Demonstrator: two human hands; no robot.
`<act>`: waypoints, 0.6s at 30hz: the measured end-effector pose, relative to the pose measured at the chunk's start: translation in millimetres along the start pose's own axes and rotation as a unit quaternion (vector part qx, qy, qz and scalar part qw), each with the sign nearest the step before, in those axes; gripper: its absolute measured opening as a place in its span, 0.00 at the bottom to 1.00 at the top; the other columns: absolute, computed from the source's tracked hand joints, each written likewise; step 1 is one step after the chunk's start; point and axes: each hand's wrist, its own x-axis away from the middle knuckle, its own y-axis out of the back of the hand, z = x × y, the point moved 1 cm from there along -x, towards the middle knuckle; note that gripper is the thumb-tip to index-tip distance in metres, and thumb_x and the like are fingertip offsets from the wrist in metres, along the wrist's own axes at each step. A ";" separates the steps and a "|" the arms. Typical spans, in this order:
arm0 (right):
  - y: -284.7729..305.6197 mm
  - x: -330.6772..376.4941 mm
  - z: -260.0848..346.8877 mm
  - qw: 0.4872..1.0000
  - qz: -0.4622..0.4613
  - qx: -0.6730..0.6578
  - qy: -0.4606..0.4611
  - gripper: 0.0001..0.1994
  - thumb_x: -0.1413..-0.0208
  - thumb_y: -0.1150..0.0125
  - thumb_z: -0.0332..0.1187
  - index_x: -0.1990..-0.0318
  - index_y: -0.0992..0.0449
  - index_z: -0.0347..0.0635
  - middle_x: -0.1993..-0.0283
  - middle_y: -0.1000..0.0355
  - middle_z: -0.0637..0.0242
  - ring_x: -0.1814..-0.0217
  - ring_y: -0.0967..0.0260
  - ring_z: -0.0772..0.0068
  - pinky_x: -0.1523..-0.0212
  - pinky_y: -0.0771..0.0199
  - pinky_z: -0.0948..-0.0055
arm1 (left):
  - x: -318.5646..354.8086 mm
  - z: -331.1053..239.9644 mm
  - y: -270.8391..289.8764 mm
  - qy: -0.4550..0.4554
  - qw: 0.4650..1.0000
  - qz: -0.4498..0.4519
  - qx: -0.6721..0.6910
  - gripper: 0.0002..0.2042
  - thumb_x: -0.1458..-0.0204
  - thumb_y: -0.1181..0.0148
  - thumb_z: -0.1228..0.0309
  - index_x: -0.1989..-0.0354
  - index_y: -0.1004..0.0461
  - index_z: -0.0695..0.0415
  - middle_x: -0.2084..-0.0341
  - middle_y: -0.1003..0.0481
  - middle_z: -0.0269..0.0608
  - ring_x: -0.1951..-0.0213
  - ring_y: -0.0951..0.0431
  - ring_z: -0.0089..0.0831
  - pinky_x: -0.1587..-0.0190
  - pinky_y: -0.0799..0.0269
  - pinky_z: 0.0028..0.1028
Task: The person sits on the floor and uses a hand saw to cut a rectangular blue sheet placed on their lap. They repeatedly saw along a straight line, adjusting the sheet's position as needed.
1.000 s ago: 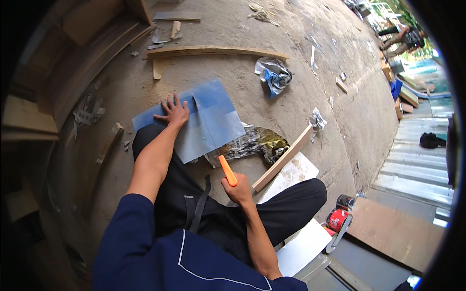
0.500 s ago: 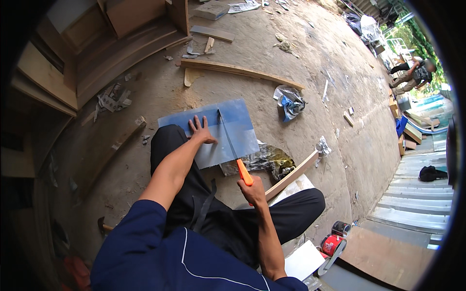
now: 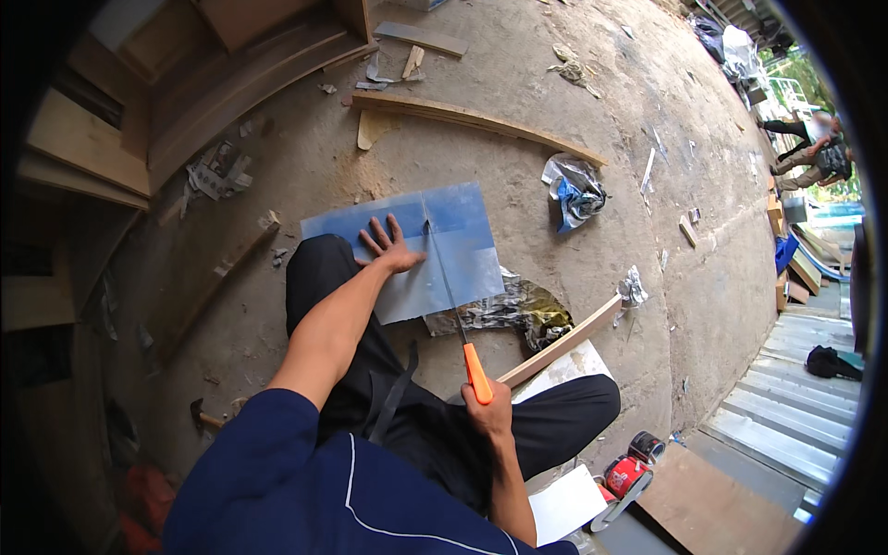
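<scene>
A flat blue-grey sheet [image 3: 469, 227] lies in front of me, its left part beside my bent knee. Pressed flat on it with fingers spread is my left hand [image 3: 392, 252]. My right hand [image 3: 489, 410] is closed round the orange handle of a handsaw [image 3: 477, 372]. The saw's narrow dark blade runs away from me across the sheet, along a thin line that goes on to the far edge. Its tip rests to the right of my left hand. How deep the teeth sit in the sheet I cannot tell.
A long wooden strip [image 3: 472, 122] lies beyond the sheet, with crumpled plastic [image 3: 575, 192] at its right end. Another strip [image 3: 560, 340] lies by my right knee, near red tape rolls [image 3: 627, 475]. Wooden cabinets [image 3: 250, 92] stand left; two people [image 3: 819, 153] are far right.
My right hand has drawn the saw back toward me, so its tip sits lower on the sheet. The left hand stays pressed down. The view has shifted slightly.
</scene>
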 end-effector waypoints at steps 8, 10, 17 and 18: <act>-17.6 -82.4 15.7 0.999 0.012 0.026 0.041 0.13 0.52 0.41 0.33 0.81 0.31 0.33 0.84 0.35 0.50 0.83 0.37 0.51 0.78 0.38 0.61 | -7.2 -5.7 4.7 -0.003 0.999 0.030 -0.021 0.58 0.54 0.45 0.37 0.33 0.89 0.40 0.37 0.97 0.54 0.37 0.94 0.68 0.49 0.71 0.81; -16.8 -82.8 15.0 0.999 0.022 0.019 0.032 0.12 0.52 0.41 0.32 0.80 0.31 0.33 0.84 0.36 0.50 0.83 0.38 0.52 0.78 0.38 0.61 | -11.3 -3.1 1.9 0.002 0.999 0.037 -0.032 0.58 0.54 0.46 0.35 0.34 0.90 0.39 0.38 0.97 0.56 0.38 0.94 0.70 0.50 0.70 0.81; -5.8 -63.4 43.6 1.000 0.009 0.021 -0.014 0.12 0.50 0.42 0.32 0.79 0.32 0.32 0.85 0.37 0.53 0.84 0.40 0.60 0.78 0.39 0.63 | -1.1 2.0 -12.4 -0.040 0.999 -0.009 -0.029 0.56 0.54 0.44 0.37 0.32 0.85 0.39 0.35 0.93 0.56 0.36 0.91 0.66 0.49 0.77 0.79; -3.8 -63.2 46.8 0.999 0.011 0.012 -0.030 0.12 0.50 0.42 0.31 0.79 0.32 0.32 0.85 0.38 0.54 0.85 0.41 0.62 0.78 0.39 0.63 | 7.0 -1.1 -14.1 -0.042 0.998 -0.035 -0.032 0.54 0.53 0.44 0.39 0.30 0.80 0.39 0.34 0.90 0.55 0.34 0.89 0.64 0.47 0.78 0.77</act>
